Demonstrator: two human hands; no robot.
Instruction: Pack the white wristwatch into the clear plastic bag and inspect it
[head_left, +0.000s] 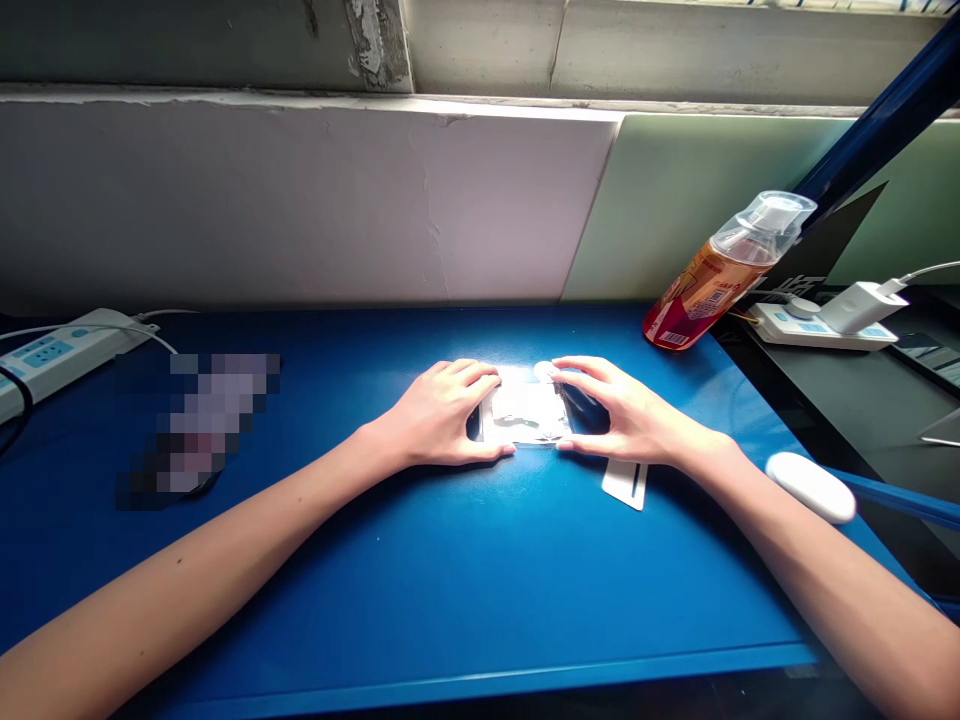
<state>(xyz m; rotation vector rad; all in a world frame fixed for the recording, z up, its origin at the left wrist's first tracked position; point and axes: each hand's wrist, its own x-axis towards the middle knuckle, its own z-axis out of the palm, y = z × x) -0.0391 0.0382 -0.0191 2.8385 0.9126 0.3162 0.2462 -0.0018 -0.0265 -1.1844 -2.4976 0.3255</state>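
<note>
A small flat packet [529,408] with shiny, see-through edges lies on the blue table [480,560]; glare washes out its contents. My left hand [446,415] curves round the packet's left side, fingers at the far corner and thumb at the near corner. On the other side my right hand [634,408] does the same, with its thumb at the near right corner. Its fingertips are by a small round white piece [544,371] at the packet's far edge. A white card with a dark slot [626,483] lies partly hidden beneath my right hand.
At the left are a white power strip [75,350] and a pixelated object [210,420]. A spray bottle of orange-red liquid [712,285] leans at the back right, near another power strip [825,325]. A white rounded case [810,487] sits beside my right forearm.
</note>
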